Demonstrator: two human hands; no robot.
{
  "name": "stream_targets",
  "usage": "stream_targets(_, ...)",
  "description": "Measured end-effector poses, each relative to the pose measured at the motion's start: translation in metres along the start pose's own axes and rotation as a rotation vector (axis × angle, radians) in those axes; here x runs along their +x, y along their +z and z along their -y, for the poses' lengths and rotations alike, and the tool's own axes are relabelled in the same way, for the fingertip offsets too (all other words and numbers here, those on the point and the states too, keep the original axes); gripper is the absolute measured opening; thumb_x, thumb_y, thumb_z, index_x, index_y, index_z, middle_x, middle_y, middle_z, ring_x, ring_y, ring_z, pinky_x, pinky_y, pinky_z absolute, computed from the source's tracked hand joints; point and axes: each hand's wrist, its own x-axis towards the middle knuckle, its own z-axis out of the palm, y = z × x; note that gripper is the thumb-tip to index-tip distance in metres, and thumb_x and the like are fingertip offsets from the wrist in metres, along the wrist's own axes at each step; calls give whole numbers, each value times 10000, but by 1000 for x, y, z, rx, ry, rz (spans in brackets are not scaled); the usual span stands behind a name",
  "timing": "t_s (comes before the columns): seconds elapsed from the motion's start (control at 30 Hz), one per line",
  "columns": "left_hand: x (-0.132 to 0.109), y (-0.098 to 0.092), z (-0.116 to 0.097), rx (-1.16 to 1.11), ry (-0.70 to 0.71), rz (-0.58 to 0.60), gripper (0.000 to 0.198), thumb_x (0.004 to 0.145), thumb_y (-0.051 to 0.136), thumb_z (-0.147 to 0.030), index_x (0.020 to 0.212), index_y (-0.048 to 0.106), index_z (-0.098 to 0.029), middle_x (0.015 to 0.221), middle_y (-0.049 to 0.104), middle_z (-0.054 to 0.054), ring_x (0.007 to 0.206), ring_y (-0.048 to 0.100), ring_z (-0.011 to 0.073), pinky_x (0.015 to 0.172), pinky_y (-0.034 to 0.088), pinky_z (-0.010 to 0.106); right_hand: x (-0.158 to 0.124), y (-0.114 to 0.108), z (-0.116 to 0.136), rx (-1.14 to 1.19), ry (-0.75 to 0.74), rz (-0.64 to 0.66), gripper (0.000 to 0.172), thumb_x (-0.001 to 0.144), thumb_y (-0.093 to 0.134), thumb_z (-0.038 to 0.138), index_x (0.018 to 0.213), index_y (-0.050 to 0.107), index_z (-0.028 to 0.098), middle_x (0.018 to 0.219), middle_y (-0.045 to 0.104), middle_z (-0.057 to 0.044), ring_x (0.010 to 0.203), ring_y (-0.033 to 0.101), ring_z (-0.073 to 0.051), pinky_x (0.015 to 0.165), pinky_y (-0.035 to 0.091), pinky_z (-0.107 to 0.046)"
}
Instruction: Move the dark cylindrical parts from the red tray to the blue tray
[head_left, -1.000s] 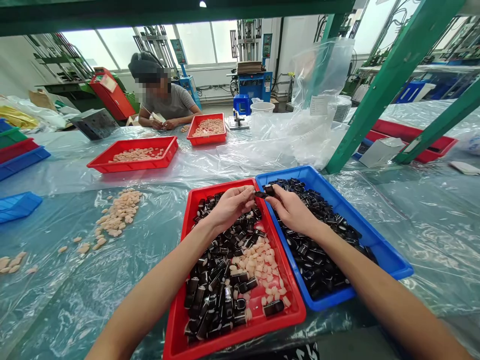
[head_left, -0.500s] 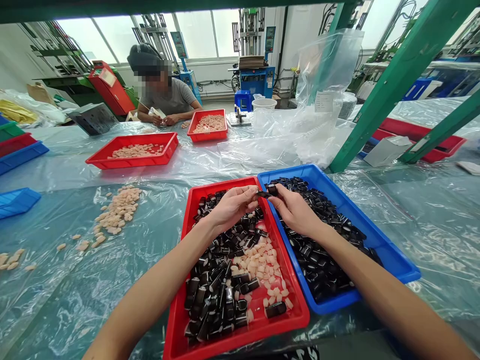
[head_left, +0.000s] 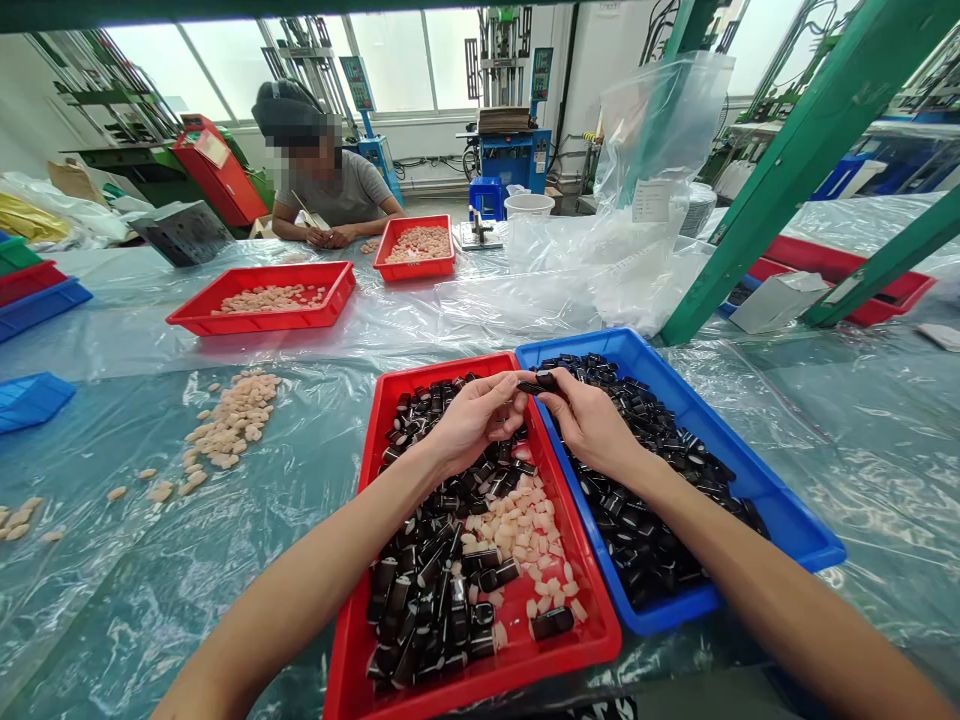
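Small black piece (head_left: 534,386) is pinched up between both hands: the right hand (head_left: 591,425) has a closed grip on it, and the left hand (head_left: 474,422) has its fingertips closed on the other end, as far as I can see. Left hand's over a red tray (head_left: 480,680) packed with black pieces (head_left: 424,585), plus a patch of peach-coloured pieces (head_left: 517,535) in with them. Right hand's over a blue tray (head_left: 795,525) right up against it, holding just black ones.

Both trays sit on a desk covered in clear plastic sheeting (head_left: 862,480). Off to the left there's a loose pile of peach pieces (head_left: 232,425) on the sheeting. Further up are two more red trays (head_left: 225,322) (head_left: 450,250) of peach pieces, then a co-worker (head_left: 330,190) at the far edge with both hands down by the second tray. Blue machine (head_left: 514,160) stands way back by the windows.
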Motion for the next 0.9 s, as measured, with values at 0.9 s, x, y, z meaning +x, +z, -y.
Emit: stream_targets(0.9,5,-11,13,1027,543,-191,213,904,586,-274,1047,709,-176,1044,652,91,956,604,208,818,469,321,1,8,1,479,154,247,354,987,376,471,837,517,183,659,544,21,587,501,-128,592,400,-267)
